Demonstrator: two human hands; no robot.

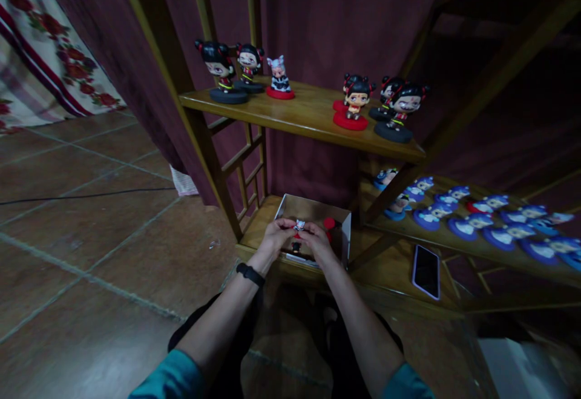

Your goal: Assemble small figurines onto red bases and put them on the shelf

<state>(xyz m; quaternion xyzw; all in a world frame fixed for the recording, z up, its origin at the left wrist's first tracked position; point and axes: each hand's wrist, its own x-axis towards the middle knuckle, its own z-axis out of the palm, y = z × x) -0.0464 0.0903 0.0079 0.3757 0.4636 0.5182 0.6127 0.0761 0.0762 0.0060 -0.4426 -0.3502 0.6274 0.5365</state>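
Observation:
Between the fingertips of my left hand (278, 234) and my right hand (315, 238) is a small figurine (299, 225) with a white head and a red base. Both hands are closed on it, one from each side. They hold it over an open cardboard box (313, 207) on the low shelf. Inside the box lie more figurines, with a red round base (329, 223) and a dark piece (296, 247) showing; my hands partly hide them. A similar white-and-black figurine on a red base (280, 78) stands on the shelf above.
The upper wooden shelf (295, 111) carries several black-haired figurines (356, 99). To the right, several blue-and-white figurines (469, 225) fill a slanting-looking shelf. A phone (426, 272) lies on the low shelf. A wooden upright (181, 84) rises left of the box. A cable (91, 196) crosses the tiled floor.

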